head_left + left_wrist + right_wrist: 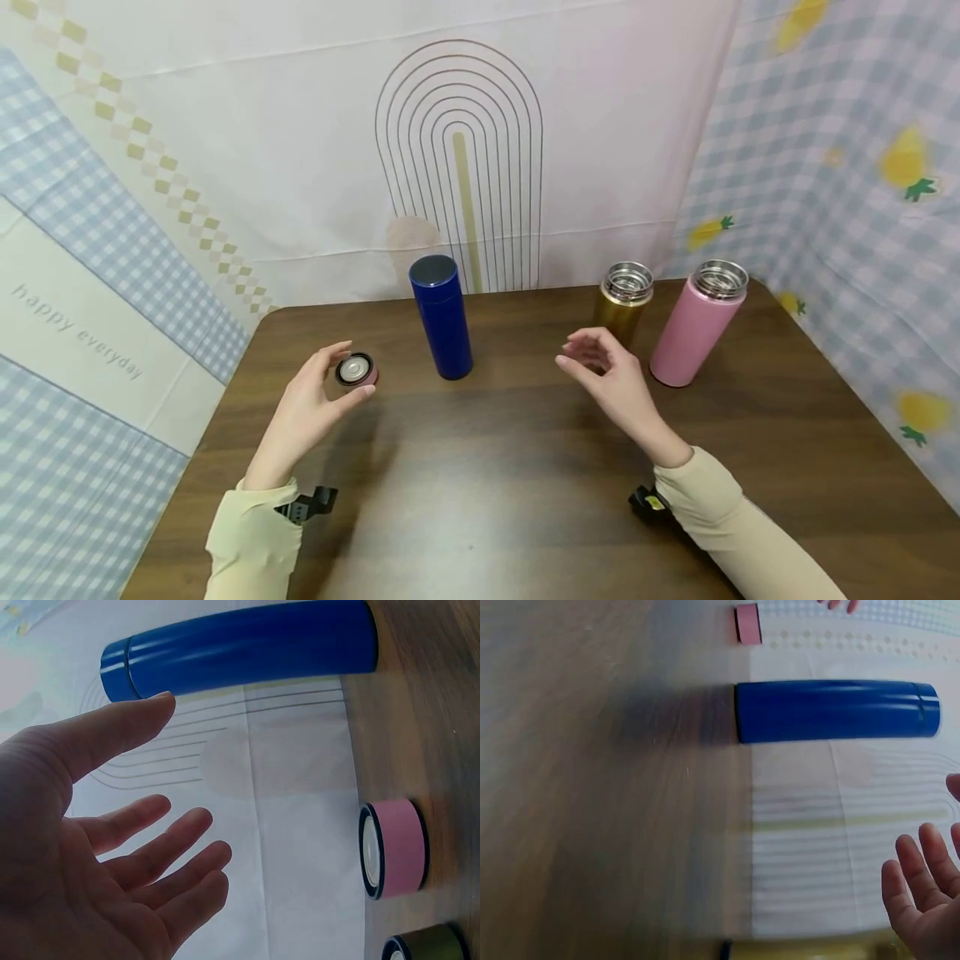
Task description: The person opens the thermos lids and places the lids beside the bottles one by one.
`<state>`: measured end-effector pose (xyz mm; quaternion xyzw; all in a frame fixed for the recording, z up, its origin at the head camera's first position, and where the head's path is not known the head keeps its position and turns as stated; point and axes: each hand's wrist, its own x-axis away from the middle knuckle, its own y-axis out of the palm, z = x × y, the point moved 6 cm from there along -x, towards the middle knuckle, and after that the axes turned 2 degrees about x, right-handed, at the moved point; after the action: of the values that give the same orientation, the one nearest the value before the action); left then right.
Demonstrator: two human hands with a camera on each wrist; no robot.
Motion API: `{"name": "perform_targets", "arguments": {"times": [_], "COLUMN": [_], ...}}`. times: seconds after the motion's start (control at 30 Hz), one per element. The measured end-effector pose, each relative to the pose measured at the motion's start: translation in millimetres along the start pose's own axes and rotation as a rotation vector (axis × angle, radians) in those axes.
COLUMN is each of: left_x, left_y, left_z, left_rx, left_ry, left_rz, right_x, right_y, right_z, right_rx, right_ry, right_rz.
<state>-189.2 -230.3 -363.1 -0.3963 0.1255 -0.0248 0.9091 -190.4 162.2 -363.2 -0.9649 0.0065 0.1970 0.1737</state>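
My left hand (306, 410) hovers over the left part of the table, fingers and thumb apart and nothing between them. Overlapped by that spread in the head view is a pink bottle lid (357, 371), lying with its silvery inner side up. The left wrist view also shows a dark gold lid (432, 946) beside the pink one; the left hand hides it from the head camera. On the right, my right hand (621, 392) holds nothing, its fingers loosely bent in front of a gold vacuum bottle (621, 313). That bottle is uncapped and its lower part is hidden.
A blue vacuum bottle (444, 327) stands capped between the hands, towards the back. Right of the gold one is an uncapped pink vacuum bottle (694, 333). Brown wooden table (480, 467) meets a printed cloth (322, 167) along its back edge.
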Motion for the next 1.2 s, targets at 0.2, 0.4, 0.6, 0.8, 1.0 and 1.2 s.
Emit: {"name": "perform_targets", "arguments": {"times": [0.2, 0.4, 0.6, 0.8, 1.0, 1.2], "left_x": [1.0, 3.1, 5.6, 3.9, 3.5, 3.6], "left_y": [0.2, -1.0, -6.7, -5.4, -2.2, -3.7], "left_z": [3.3, 7.8, 10.4, 10.6, 9.4, 9.6], "left_rx": [0.026, 0.036, 0.022, 0.039, 0.047, 0.047], "left_ry": [0.007, 0.018, 0.024, 0.027, 0.014, 0.012], "left_rz": [0.000, 0.007, 0.015, 0.013, -0.005, -0.004], "right_x": [-27, -54, -68, -74, -81, -82], "right_y": [41, 83, 122, 149, 169, 184], "right_z": [19, 48, 59, 64, 61, 62], "right_rx": [-0.082, -0.143, -0.189, -0.210, -0.209, -0.191], "right_ry": [0.064, 0.122, 0.138, 0.172, 0.191, 0.222], "right_rz": [-0.111, -0.168, -0.231, -0.278, -0.277, -0.277]}}
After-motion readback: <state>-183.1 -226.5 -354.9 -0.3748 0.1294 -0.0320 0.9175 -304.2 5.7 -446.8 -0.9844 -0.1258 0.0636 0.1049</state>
